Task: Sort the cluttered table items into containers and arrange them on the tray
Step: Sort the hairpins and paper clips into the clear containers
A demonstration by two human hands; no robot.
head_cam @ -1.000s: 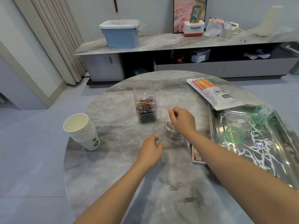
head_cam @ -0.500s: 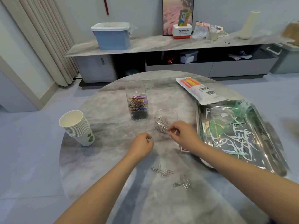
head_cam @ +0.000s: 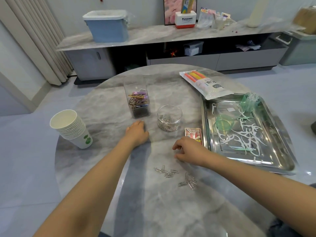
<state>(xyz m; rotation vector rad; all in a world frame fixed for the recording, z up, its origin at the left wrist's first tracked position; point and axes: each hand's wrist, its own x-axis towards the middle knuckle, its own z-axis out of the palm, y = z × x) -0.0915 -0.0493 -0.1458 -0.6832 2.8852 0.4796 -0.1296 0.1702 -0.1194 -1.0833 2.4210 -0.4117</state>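
A single wide-angle head camera looks forward and down from close above the round table, both forearms reaching in from the bottom edge. The tray lies at right; beyond the table's far edge, a low cabinet lines the wall.

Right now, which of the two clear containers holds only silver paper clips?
The short round jar, nearer the tray. The tall square container holds coloured clips instead.
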